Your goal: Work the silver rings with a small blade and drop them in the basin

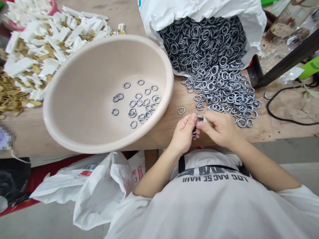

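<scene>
A heap of white plastic pieces [50,36] is spread over the far left of the worktop [274,129], and brass-coloured metal parts [11,96] are mixed into it and piled at its left edge. A black cable [281,116] is looped at the right, beside a slanting black bar [286,63]. A green object [310,66] is seen at the right edge. Crumpled white plastic bags [94,189] are seen below the near edge, to the left.

Left hand [183,134] and right hand [220,130] fingertip to fingertip, both in a pinch, forearms angled inward.
</scene>
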Demonstrator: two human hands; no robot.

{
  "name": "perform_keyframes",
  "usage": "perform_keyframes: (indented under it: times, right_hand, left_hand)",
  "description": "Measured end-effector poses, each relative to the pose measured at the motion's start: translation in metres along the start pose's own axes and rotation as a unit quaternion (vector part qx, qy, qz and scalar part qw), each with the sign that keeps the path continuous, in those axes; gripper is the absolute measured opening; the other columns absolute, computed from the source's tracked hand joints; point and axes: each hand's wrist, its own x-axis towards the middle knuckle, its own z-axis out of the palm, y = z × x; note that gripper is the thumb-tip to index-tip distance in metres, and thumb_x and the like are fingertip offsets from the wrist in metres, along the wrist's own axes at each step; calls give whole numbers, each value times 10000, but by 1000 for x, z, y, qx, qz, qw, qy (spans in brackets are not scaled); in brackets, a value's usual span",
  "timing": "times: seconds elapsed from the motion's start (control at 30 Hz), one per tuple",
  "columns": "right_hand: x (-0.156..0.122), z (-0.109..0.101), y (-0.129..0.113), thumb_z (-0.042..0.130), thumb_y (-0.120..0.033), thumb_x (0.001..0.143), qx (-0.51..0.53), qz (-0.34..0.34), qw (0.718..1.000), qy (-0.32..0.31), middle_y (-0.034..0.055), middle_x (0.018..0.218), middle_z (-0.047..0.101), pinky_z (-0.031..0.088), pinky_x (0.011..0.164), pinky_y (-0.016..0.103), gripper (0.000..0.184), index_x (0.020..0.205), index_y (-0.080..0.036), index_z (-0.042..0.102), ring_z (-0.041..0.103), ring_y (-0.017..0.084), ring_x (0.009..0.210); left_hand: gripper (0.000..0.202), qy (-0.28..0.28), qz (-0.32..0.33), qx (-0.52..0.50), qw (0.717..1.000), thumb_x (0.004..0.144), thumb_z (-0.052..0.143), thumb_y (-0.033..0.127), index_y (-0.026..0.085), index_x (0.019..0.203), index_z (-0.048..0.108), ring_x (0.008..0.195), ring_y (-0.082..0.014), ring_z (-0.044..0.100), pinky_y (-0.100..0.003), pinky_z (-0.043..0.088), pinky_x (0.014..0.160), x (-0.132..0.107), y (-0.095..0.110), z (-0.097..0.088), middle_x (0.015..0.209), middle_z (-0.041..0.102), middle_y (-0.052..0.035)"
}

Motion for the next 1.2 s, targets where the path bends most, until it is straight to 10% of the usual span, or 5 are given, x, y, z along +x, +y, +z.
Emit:
perform_keyframes:
  times: [0.27, 0.57, 0.7, 0.83, 1.2]
  right_hand:
    - [18, 17, 0, 652, -583, 918, 207, 32, 975, -75, -26, 739, 575, 373, 631, 268, 375, 890, -210, 627, 511, 138, 670]
    - [72, 43, 2, 582, -262, 959, -236, -12, 964, -123, 127, 1118, 685, 330, 626, 326, 209, 1072, -190, 742, 663, 236, 853]
    - [57, 31, -5, 659, -343, 935, 11, 40, 994, -99, 52, 831, 664, 377, 627, 304, 196, 831, -177, 673, 610, 184, 737]
    - [29, 23, -16, 643, -620, 911, 343, 142, 922, -112, -39, 584, 567, 372, 498, 269, 454, 724, -224, 527, 519, 121, 514]
    - [3, 31, -6, 758, -587, 836, 443, 180, 878, 37, -39, 755, 614, 482, 455, 306, 411, 1059, -288, 587, 554, 132, 497]
  left_hand:
    - [475, -2, 8, 20, 1000, 893, 652, 614, 179, 731, 554, 498, -72, 476, -186, 354, 456, -22, -5, -22, 609, 520, 33]
    - [414, 80, 14, 38, 996, 818, 775, 514, 168, 1043, 749, 564, -91, 578, -190, 447, 494, -33, 5, -66, 783, 722, -47]
    - [412, 102, 47, 19, 993, 846, 745, 473, 213, 1164, 731, 630, -104, 625, -184, 473, 506, -18, 6, -64, 844, 729, -37]
    - [413, 71, 38, -3, 997, 885, 658, 602, 196, 954, 687, 594, -112, 602, -198, 445, 441, -6, -3, -35, 811, 688, -28]
    - [405, 29, 24, -13, 999, 908, 648, 601, 210, 884, 543, 420, -61, 454, -168, 310, 367, 3, -14, 8, 579, 490, 73]
